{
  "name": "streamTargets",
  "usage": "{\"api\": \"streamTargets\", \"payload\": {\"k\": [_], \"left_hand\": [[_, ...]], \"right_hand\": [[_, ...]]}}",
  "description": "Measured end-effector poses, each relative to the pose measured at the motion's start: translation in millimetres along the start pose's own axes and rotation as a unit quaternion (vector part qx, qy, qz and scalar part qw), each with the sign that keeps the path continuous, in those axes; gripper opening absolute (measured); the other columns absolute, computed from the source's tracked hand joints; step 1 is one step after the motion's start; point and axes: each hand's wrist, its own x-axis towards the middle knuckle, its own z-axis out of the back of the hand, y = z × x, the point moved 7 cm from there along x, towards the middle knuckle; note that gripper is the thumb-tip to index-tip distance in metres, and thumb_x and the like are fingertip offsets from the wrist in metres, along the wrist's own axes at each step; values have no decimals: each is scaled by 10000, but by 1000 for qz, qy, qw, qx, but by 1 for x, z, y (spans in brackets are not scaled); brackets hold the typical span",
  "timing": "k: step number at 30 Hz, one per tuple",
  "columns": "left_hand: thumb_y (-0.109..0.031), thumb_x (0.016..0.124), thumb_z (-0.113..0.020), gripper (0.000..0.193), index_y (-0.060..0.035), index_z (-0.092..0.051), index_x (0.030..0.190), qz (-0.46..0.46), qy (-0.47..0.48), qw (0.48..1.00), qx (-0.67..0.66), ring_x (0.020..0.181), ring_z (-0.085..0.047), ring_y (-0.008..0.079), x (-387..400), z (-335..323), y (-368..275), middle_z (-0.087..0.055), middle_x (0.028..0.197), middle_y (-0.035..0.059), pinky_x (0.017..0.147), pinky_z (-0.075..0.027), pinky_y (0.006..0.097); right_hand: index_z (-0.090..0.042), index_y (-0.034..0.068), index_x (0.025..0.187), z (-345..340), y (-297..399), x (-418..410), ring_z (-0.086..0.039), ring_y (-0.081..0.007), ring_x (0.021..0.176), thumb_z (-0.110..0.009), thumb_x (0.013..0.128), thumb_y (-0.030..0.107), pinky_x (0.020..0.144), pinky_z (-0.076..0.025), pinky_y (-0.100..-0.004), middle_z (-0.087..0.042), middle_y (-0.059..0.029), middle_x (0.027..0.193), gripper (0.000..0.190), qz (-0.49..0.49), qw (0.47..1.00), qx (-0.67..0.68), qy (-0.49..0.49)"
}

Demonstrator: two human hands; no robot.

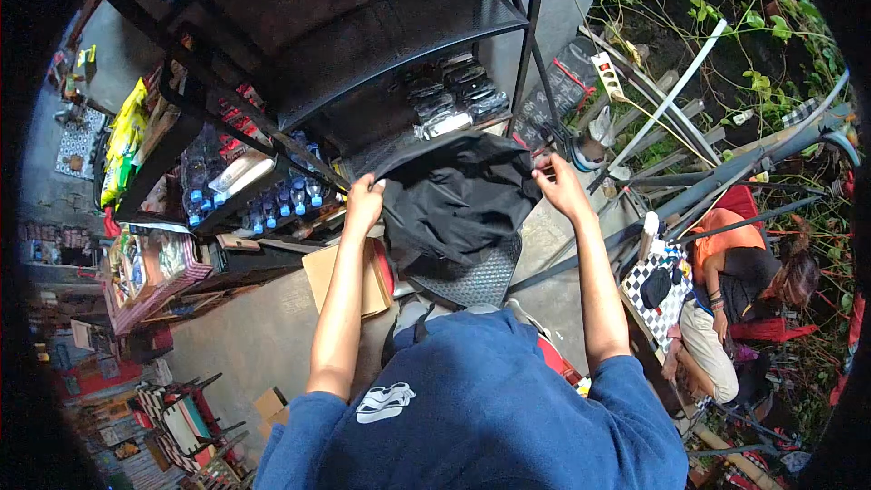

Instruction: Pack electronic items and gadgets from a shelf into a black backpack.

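Note:
A black fabric sheet or cover (456, 197), crumpled in its middle, is spread between my two hands. My left hand (364, 203) pinches its left edge between thumb and fingers. At the opposite edge, my right hand (561, 184) holds the cloth with thumb and forefinger. Below the cloth shows a grey textured surface (476, 278), partly covered by it; what the surface belongs to is unclear. A brown cardboard box (340, 278) lies beside my left forearm.
Ahead stands a black metal rack (408, 47) with plastic-wrapped dark packs (456, 92). Bottles with blue caps (298, 194) fill a shelf at left. At right, a seated person (721, 272) is beside a checkered table (656, 292), near metal poles (670, 95) and a power strip (607, 75).

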Motion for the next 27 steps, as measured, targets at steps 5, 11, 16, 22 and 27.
{"api": "streamTargets", "payload": {"k": [5,11,16,22,27], "left_hand": [[-80,884,-522,102,-25,-586,941,63,119,921,-366,659,-484,55,-6,-10,-73,-563,755,-37,572,-400,236],[-54,907,-467,260,-17,-560,1147,100,135,821,-545,908,-597,115,-17,14,-103,-630,1042,36,800,-478,265],[-54,879,-485,360,16,-516,1231,74,110,792,-596,1091,-536,180,-24,58,-81,-587,1168,87,971,-394,322],[-50,876,-478,369,43,-500,1232,78,83,798,-591,1073,-546,194,-52,87,-41,-581,1170,101,961,-404,307],[-128,869,-566,315,-8,-515,1156,149,15,984,-93,1016,-555,251,-65,110,21,-580,1096,157,947,-411,371]], "right_hand": [[-509,59,1133,-12,-99,-26,-593,-145,881,-510,927,191,742,-475,-295,-595,-59,1035,246,-159,934,279,-158],[-489,22,1159,-189,-144,-98,-636,-243,881,-474,941,357,763,-543,-374,-620,-139,1009,400,-390,798,444,117],[-511,14,1170,-238,-112,-70,-635,-280,966,-449,941,427,839,-522,-426,-624,-149,1108,476,-424,650,599,200],[-507,17,1209,-237,-53,-48,-632,-246,979,-543,891,169,819,-539,-344,-616,-120,1144,355,-385,650,613,229],[-509,-9,1207,-196,-22,-14,-579,-196,1030,-534,791,-69,917,-453,-312,-590,-121,1174,422,-242,855,443,120]]}}
